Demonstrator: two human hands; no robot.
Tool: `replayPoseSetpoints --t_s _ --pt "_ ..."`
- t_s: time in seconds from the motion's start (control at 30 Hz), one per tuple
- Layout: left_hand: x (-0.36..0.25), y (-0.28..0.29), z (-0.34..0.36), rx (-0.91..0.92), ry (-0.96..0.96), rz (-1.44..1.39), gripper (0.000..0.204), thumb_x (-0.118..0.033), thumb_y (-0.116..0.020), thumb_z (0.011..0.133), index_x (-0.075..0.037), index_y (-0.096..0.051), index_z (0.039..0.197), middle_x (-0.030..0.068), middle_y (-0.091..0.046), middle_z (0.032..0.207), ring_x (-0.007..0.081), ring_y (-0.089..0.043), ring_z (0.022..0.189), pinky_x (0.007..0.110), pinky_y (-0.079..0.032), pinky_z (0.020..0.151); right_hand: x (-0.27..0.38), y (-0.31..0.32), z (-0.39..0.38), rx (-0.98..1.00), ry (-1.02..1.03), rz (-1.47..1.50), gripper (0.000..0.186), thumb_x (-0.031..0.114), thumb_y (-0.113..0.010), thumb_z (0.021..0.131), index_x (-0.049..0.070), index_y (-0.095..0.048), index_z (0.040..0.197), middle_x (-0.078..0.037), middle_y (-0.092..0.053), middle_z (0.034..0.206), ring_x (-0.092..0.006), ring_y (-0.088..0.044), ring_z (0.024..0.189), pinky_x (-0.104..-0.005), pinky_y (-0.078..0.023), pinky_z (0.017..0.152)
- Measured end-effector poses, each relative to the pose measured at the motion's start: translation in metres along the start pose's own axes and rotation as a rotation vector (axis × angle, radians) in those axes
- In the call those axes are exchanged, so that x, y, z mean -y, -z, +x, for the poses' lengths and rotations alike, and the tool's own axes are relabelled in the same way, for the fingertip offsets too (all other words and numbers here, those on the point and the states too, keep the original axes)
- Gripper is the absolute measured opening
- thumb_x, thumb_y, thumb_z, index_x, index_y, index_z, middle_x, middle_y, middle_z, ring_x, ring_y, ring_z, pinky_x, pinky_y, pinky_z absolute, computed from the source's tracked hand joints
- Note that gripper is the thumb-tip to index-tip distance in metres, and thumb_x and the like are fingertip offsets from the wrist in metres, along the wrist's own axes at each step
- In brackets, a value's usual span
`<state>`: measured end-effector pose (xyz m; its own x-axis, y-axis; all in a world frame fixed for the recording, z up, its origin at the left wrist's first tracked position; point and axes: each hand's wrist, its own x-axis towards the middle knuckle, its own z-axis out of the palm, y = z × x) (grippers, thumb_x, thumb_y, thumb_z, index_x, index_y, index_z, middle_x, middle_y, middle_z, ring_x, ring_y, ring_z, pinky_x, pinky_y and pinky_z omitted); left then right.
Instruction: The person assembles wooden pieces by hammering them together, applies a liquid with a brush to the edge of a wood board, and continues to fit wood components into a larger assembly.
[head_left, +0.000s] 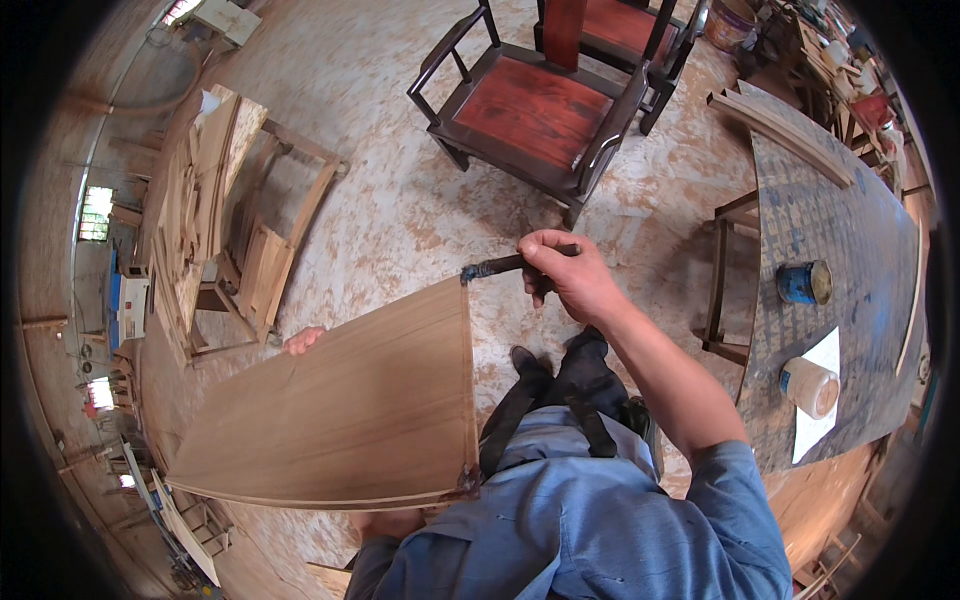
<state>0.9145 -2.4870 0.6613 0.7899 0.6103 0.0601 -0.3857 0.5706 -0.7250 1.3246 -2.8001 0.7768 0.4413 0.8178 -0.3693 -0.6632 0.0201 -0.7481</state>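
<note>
My left hand (303, 340) grips the far edge of a flat brown wooden panel (330, 410), its forearm mostly hidden beneath the board. In my right hand (560, 265) is a dark-handled brush (495, 267), held with curled fingers, its dark, bluish bristle end at the panel's upper right corner. A dark stain marks the panel's lower right corner.
Dark-framed chairs with red seats (530, 110) stand ahead. At right, a worn board table (850, 230) bears cans (803, 281), a plastic tub (810, 387) and wood strips. Wooden boards lie on a stand (220, 180) at left.
</note>
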Motion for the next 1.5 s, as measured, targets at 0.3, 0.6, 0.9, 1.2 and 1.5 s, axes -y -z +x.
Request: replayPoseSetpoints --t_s 0.3,0.6,0.9,1.2,1.5 --pt "0.009 -0.044 0.012 0.319 -0.228 1.3 0.028 -0.031 -0.036 0.103 -0.009 -0.054 0.104 0.0001 -0.054 0.099 0.016 -0.051 0.093 0.035 -0.043 0.092 0.032 0.026 -0.027 -0.232 0.187 -0.024 0.024 0.024 -0.063 0.097 0.002 -0.063 0.108 -0.004 -0.059 0.077 -0.0146 -0.06 0.066 -0.0305 -0.05 0.055" --pt "0.045 -0.18 0.001 -0.721 -1.72 1.998 0.08 -0.061 -0.033 0.1 0.011 -0.061 0.12 0.0259 -0.065 0.118 0.0382 -0.062 0.109 0.046 -0.049 0.093 0.091 -0.008 -0.037 -0.165 0.494 -0.098 0.019 0.02 -0.055 0.1 0.002 -0.057 0.106 -0.009 -0.061 0.073 -0.0171 -0.06 0.061 -0.0303 -0.052 0.053" --pt "0.045 -0.114 -0.067 -1.465 -0.913 2.975 0.086 -0.063 -0.033 0.099 0.017 -0.066 0.103 0.0385 -0.064 0.103 0.0498 -0.06 0.106 0.05 -0.044 0.095 0.071 -0.033 -0.061 0.027 0.381 -0.247 0.022 0.006 -0.058 0.095 -0.004 -0.059 0.114 -0.011 -0.066 0.082 -0.0182 -0.065 0.071 -0.0328 -0.055 0.063" --pt "0.056 -0.014 -0.12 -1.686 -0.346 2.968 0.086 -0.061 -0.031 0.1 0.018 -0.066 0.101 0.0388 -0.064 0.103 0.0494 -0.06 0.106 0.047 -0.044 0.097 0.032 -0.01 -0.086 0.004 0.039 -0.431 0.024 0.011 -0.068 0.092 0.001 -0.066 0.114 -0.001 -0.066 0.083 -0.0064 -0.058 0.072 -0.0228 -0.049 0.065" --pt "0.051 -0.008 -0.119 -1.624 -0.253 2.945 0.086 -0.061 -0.031 0.1 0.017 -0.066 0.101 0.0374 -0.065 0.1 0.048 -0.062 0.099 0.047 -0.046 0.092 0.031 -0.005 -0.083 0.099 0.14 -0.73 0.021 0.01 -0.071 0.089 -0.001 -0.069 0.107 -0.004 -0.067 0.088 -0.0088 -0.059 0.08 -0.0269 -0.049 0.069"
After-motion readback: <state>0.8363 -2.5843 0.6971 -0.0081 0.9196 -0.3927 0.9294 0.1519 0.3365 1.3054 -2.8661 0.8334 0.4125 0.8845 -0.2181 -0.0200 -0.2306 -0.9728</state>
